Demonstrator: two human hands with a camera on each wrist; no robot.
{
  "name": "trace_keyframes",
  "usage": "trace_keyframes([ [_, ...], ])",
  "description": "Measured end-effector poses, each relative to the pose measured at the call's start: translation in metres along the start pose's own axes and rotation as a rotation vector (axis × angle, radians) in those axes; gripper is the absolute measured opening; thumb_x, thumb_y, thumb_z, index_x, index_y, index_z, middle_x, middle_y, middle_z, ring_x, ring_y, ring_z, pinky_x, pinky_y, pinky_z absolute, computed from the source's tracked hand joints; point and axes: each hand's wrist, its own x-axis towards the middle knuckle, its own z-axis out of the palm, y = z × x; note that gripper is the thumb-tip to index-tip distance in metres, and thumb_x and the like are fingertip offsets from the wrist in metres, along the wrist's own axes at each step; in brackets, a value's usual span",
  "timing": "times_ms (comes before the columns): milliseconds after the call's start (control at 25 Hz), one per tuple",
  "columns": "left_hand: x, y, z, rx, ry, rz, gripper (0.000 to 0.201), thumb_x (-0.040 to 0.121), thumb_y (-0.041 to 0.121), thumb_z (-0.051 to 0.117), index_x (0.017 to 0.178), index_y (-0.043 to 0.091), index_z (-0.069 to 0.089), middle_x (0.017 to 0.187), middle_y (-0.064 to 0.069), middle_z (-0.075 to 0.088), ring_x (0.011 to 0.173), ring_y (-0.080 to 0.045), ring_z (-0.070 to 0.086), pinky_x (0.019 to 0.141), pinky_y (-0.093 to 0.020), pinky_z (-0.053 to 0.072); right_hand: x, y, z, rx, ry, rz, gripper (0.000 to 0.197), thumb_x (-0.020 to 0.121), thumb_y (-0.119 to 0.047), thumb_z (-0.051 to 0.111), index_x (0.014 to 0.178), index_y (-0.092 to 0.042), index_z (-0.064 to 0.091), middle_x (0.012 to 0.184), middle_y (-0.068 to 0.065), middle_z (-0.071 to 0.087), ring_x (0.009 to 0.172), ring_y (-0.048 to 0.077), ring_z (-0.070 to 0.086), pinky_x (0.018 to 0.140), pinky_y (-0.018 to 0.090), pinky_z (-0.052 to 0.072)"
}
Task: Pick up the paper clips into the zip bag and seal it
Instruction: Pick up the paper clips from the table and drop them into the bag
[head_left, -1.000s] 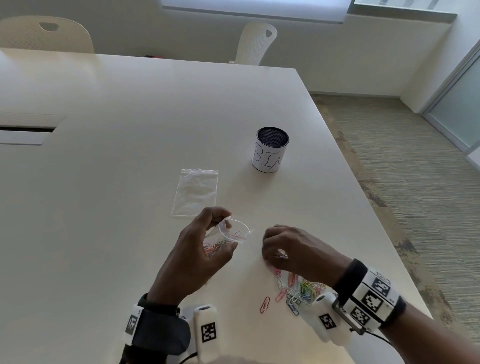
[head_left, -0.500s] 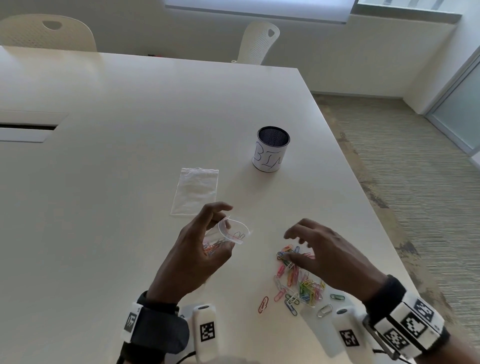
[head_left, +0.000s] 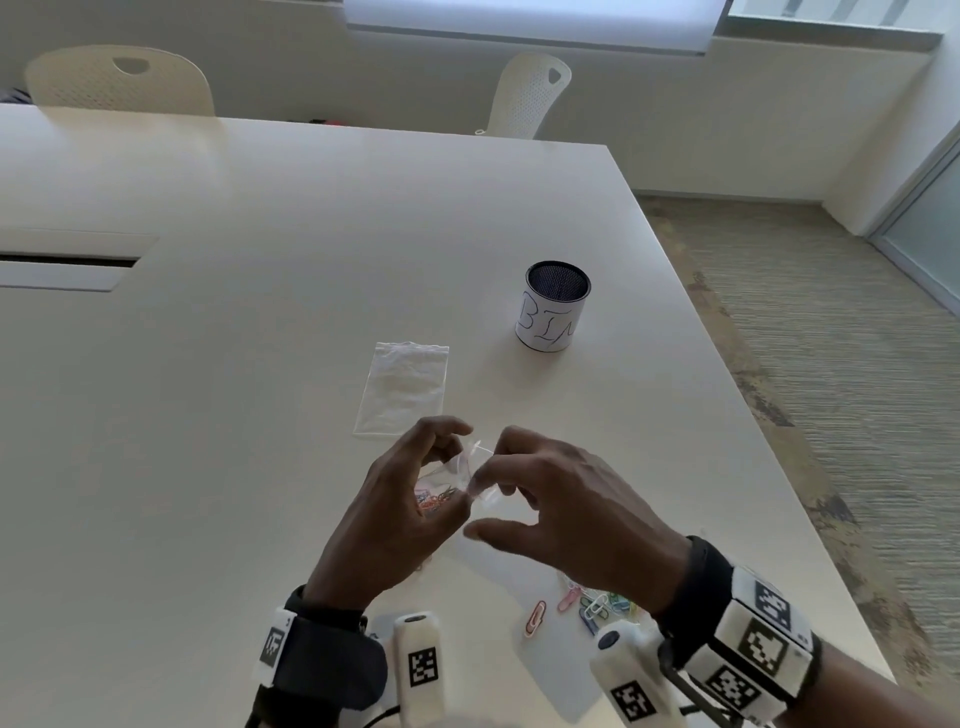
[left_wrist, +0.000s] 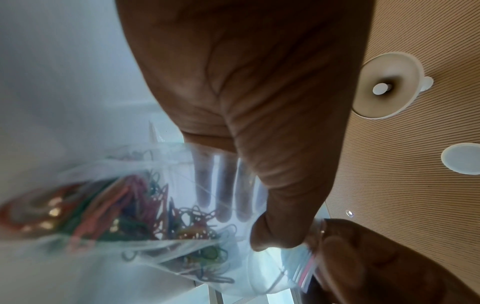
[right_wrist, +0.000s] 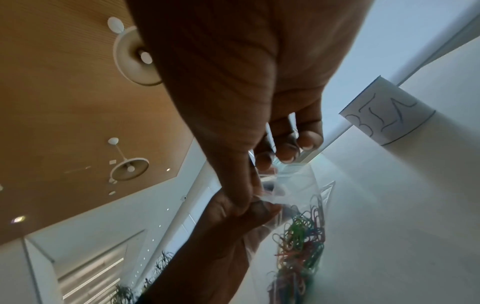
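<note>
Holding the zip bag (head_left: 457, 480) above the tabletop (head_left: 260, 364), the left hand (head_left: 395, 509) curls around its body while the right hand (head_left: 561, 514) pinches at the mouth. Feeding clips works best with the opening kept spread and upright, since the paper clips inside (left_wrist: 145, 207) could spill. Loose paper clips (head_left: 582, 605) lie under the right wrist. A spare bag (head_left: 405, 387) and a labelled bin (head_left: 553, 309) sit beyond, not obstructing.

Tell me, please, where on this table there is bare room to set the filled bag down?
The wide stretch of table left of the empty bag is bare, as is the strip between that bag and the cup. It is crowded near the front edge, where loose paper clips lie under the right hand.
</note>
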Motion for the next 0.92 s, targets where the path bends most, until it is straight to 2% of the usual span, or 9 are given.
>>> trace_keyframes([
  [160,-0.002,0.006,0.002,-0.011,-0.016,-0.033,0.066,0.084,0.022,0.08,0.139,0.038,0.047,0.12,0.015,0.066,0.109,-0.006,0.068,0.084,-0.016,0.056,0.006,-0.005,0.002,0.085,0.133,0.031,0.005,0.096,-0.034,0.072,0.098,-0.031,0.075,0.098,-0.013,0.062,0.067,0.004,0.056,0.064,0.026,0.05],
  [360,-0.007,0.012,0.006,0.016,0.068,-0.097,0.085,0.079,0.029,0.088,0.145,0.039,0.037,0.115,0.023,0.065,0.095,-0.003,0.071,0.076,-0.014,0.056,0.013,-0.019,0.002,0.233,0.16,-0.059,0.005,0.096,-0.022,0.071,0.096,-0.022,0.076,0.099,-0.009,0.075,0.073,0.007,0.068,0.07,0.036,0.058],
  [440,-0.008,0.015,0.008,-0.026,0.09,-0.115,0.079,0.079,0.029,0.082,0.145,0.035,0.038,0.111,0.024,0.067,0.088,-0.003,0.072,0.07,-0.01,0.052,0.015,-0.023,0.004,0.306,0.106,-0.104,0.006,0.097,-0.018,0.07,0.097,-0.018,0.075,0.096,-0.005,0.075,0.078,0.011,0.07,0.072,0.039,0.058],
  [520,-0.008,0.019,0.011,-0.069,0.081,-0.129,0.069,0.083,0.021,0.076,0.142,0.03,0.041,0.103,0.02,0.071,0.08,-0.003,0.072,0.065,-0.01,0.05,0.016,-0.024,0.005,0.364,0.04,-0.13,0.006,0.099,-0.016,0.069,0.1,-0.015,0.076,0.099,-0.001,0.074,0.085,0.013,0.07,0.076,0.04,0.057],
  [600,-0.008,0.02,0.016,-0.083,0.071,-0.127,0.058,0.087,0.014,0.073,0.136,0.03,0.045,0.094,0.015,0.075,0.075,-0.005,0.073,0.063,-0.013,0.051,0.015,-0.023,0.001,0.36,0.002,-0.157,0.007,0.099,-0.018,0.07,0.103,-0.016,0.075,0.104,-0.001,0.074,0.089,0.013,0.071,0.078,0.039,0.058],
  [680,-0.007,0.018,0.02,-0.084,0.09,-0.145,0.056,0.087,0.006,0.076,0.126,0.035,0.049,0.092,0.014,0.076,0.076,-0.008,0.073,0.064,-0.02,0.056,0.01,-0.018,-0.009,0.361,0.04,-0.155,0.007,0.099,-0.022,0.071,0.104,-0.02,0.075,0.105,-0.006,0.074,0.086,0.011,0.071,0.077,0.035,0.059],
  [760,-0.006,0.013,0.023,-0.069,0.119,-0.162,0.061,0.082,0.001,0.079,0.122,0.038,0.051,0.095,0.015,0.074,0.082,-0.008,0.072,0.072,-0.021,0.058,0.002,-0.002,-0.021,0.366,0.17,-0.07,0.005,0.098,-0.025,0.072,0.102,-0.022,0.075,0.1,-0.008,0.075,0.081,0.011,0.072,0.074,0.033,0.06],
  [840,-0.005,0.008,0.025,-0.065,0.13,-0.157,0.062,0.079,-0.002,0.079,0.122,0.034,0.053,0.102,0.014,0.071,0.089,-0.01,0.071,0.082,-0.022,0.056,-0.011,0.029,-0.032,0.261,0.241,0.099,0.011,0.099,-0.033,0.069,0.104,-0.025,0.073,0.1,-0.012,0.074,0.081,0.008,0.071,0.074,0.032,0.06],
  [920,-0.005,0.006,0.026,-0.083,0.132,-0.157,0.062,0.078,-0.002,0.079,0.123,0.032,0.053,0.105,0.012,0.071,0.093,-0.014,0.071,0.086,-0.024,0.056,-0.029,0.062,-0.034,0.022,0.115,0.315,0.026,0.1,-0.044,0.061,0.12,-0.028,0.067,0.112,-0.015,0.069,0.087,0.002,0.066,0.08,0.027,0.058],
])
